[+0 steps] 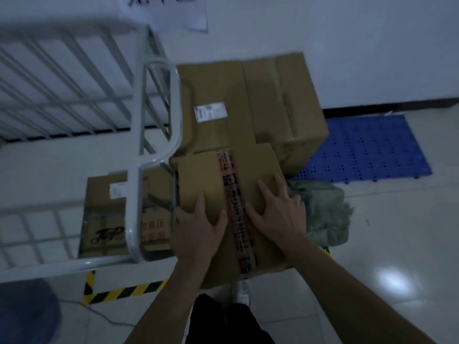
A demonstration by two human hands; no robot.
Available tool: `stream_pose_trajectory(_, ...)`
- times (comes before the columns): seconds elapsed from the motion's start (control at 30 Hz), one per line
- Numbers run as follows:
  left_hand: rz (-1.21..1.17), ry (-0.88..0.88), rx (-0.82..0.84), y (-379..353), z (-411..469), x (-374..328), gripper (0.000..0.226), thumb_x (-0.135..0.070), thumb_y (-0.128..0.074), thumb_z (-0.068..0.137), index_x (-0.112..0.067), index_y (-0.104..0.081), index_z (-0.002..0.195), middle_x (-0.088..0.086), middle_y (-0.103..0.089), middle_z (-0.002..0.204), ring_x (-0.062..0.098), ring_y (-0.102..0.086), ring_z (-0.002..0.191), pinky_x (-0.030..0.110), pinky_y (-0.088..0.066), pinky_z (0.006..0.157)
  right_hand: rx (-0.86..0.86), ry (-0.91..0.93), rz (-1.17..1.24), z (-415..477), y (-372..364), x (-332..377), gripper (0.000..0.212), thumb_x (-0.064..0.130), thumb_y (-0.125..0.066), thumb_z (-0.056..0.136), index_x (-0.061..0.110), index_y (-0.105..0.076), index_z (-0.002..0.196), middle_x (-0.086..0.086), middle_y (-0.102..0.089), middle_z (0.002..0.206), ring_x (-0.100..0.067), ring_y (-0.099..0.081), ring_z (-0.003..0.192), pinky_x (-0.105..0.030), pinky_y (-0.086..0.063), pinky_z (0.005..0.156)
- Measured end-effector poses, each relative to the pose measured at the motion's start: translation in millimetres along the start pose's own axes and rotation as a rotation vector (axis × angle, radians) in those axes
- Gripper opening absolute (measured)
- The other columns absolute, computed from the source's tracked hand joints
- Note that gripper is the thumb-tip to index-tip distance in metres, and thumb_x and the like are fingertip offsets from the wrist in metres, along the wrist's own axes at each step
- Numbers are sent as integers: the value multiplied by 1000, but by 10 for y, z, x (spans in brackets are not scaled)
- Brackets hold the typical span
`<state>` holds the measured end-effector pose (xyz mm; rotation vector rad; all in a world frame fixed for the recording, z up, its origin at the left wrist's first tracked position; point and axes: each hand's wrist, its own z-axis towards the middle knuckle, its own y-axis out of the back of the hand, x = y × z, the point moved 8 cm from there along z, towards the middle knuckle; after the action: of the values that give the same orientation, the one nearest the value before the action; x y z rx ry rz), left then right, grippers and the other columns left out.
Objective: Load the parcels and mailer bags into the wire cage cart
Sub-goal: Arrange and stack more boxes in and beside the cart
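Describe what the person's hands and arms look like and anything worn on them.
Both the left hand and right hand are bare: no gloves, and no rings, watch or bands that I can make out. The forearms are bare too, with no sleeve in view.

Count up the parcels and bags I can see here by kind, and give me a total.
Cardboard boxes: 3 (taped box under the left hand and right hand; large box behind it; printed box behind the cart frame)
Grey-green bags: 1 (grey-green bag beside the taped box)
Total: 4
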<state>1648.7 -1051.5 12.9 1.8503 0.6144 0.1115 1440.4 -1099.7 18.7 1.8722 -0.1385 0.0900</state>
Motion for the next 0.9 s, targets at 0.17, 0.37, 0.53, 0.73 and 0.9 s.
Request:
stream_pose_trajectory(0.17, 14, -74, -65, 899, -210, -362, 86, -86, -27, 82, -41, -13, 154, 17, -35, 130, 37, -57, 104, 37, -51, 76, -95, -33, 30, -151, 1030, 46, 76, 81, -30, 86, 43, -26, 152, 1, -11, 165, -46, -47, 122, -50, -43, 99)
stream_pose_trajectory(0.37, -43, -97, -140, 1699, -417, -572, 87, -88, -34, 78, -42, -23, 152, 17, -38, 130, 36, -57, 105, 39, -53, 80, -150, -41, 67, -370, 1806, 161, 80, 83, -32, 83, 43, -28, 152, 0, -13, 165, -49, -43, 128, -55, -42, 103)
stream_pose_trajectory(0.53, -39, -101, -148, 2214, -589, -659, 87, -90, -33, 77, -37, -32, 147, 17, -40, 126, 34, -58, 99, 35, -39, 71, -199, -42, 83, -644, 2190, 254, 82, 85, -34, 81, 42, -33, 150, -1, -17, 164, -47, -45, 127, -53, -44, 102)
stream_pose_trajectory(0.73, -25, -129, -208, 2589, -730, -668, 89, -90, -35, 76, -35, -33, 146, 20, -40, 133, 36, -59, 103, 37, -38, 73, -204, -38, 98, -811, 2555, 382, 86, 87, -35, 78, 43, -32, 151, -1, -16, 164, -48, -43, 131, -56, -41, 105)
stream_pose_trajectory(0.9, -41, -94, -199, 2699, -726, -532, 91, -90, -33, 76, -35, -31, 148, 18, -41, 130, 35, -59, 101, 36, -40, 70, -240, -1, 73, -903, 2775, 596, 82, 83, -40, 81, 39, -35, 151, -3, -17, 163, -48, -42, 130, -50, -40, 101)
